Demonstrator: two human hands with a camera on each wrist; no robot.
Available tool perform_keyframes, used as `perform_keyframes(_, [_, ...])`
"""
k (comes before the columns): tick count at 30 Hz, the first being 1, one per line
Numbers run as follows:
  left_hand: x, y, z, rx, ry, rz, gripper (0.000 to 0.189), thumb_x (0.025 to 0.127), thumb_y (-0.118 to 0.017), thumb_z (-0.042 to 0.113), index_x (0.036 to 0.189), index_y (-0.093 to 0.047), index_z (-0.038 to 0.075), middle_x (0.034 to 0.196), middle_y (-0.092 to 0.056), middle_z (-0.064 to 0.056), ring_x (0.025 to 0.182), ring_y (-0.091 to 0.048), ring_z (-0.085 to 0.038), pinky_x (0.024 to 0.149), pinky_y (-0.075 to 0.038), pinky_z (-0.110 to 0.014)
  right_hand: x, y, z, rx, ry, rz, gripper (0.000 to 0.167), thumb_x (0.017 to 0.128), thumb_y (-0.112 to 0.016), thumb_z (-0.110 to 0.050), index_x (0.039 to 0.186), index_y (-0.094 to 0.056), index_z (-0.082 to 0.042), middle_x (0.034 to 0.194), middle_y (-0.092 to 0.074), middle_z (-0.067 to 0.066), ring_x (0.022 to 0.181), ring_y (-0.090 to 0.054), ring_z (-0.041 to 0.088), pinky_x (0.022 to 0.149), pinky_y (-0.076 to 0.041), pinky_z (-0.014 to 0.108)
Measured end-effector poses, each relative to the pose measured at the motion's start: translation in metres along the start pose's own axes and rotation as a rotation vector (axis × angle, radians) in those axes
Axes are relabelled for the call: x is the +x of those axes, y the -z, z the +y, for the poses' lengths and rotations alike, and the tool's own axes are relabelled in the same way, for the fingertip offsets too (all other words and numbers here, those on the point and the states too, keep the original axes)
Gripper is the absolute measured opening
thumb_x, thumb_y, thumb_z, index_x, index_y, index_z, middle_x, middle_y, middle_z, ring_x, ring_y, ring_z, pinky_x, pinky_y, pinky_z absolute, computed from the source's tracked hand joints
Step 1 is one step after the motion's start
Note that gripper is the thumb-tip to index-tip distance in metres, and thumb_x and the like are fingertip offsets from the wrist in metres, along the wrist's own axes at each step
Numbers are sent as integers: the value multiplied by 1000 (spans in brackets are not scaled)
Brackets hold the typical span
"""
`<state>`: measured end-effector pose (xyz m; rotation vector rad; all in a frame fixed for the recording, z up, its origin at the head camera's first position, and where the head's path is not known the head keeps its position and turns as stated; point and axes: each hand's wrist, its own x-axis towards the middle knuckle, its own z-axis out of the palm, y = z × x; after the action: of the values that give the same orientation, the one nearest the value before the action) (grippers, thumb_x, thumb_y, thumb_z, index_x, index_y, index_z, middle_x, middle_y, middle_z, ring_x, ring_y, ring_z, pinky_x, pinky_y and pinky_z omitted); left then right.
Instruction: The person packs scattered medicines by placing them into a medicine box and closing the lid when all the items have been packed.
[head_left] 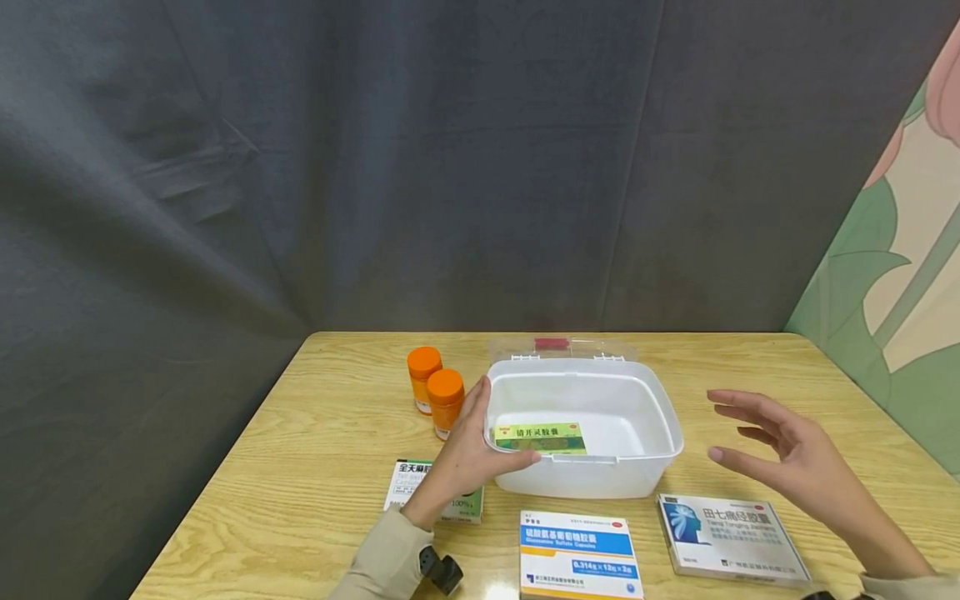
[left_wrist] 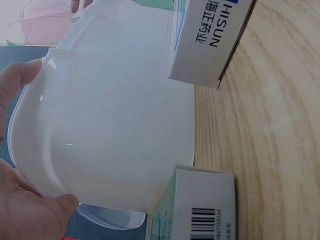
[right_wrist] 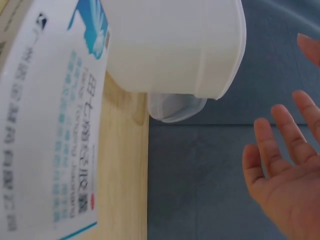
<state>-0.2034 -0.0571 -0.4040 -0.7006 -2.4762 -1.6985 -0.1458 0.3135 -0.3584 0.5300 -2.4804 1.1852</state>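
A white translucent plastic box (head_left: 585, 477) stands on the table with its clear lid (head_left: 517, 346) folded back behind it. Inside, at the left, lies a green and yellow medicine box (head_left: 542, 438). My left hand (head_left: 468, 450) grips the plastic box at its front left corner, thumb over the front rim and fingers along the left side. In the left wrist view, thumb and fingers (left_wrist: 62, 207) press against the rim. To the right of the plastic box my right hand (head_left: 787, 450) hovers with fingers spread and nothing in them, above a white and blue medicine box (head_left: 731, 537).
Two orange bottles (head_left: 446, 400) stand left of the plastic box. A green and white medicine box (head_left: 468, 506) lies partly under my left forearm. Front centre lies a blue, white and orange medicine box (head_left: 577, 554). A dark curtain (head_left: 480, 167) hangs behind the table.
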Motion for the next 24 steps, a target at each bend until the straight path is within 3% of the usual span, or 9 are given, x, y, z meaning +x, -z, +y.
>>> perform_keyframes(10, [1, 0, -1, -28, -5, -1, 112, 72, -86, 24, 156, -13, 17, 159, -7, -10, 127, -37, -35, 103, -37, -55, -11, 1, 12, 16, 25, -60, 63, 79, -76, 5, 136, -51, -4, 128, -56, -14, 111, -50, -2, 85, -39, 9])
perform_keyframes(19, [0, 0, 1, 18, 0, 5, 111, 73, -85, 34, 156, -15, 14, 159, -10, -10, 128, -37, -34, 104, -35, -53, -20, 1, 24, 27, 21, -65, 62, 78, -75, 7, 135, -52, -2, 127, -57, -13, 113, -50, -2, 85, -39, 9])
perform_keyframes(24, [0, 1, 2, 23, -2, 6, 111, 72, -86, 34, 156, -15, 13, 159, -11, -10, 129, -37, -34, 105, -34, -53, -25, 3, 32, -1, 3, -116, 57, 80, -75, 4, 132, -54, -4, 125, -57, -16, 109, -51, -4, 82, -42, 10])
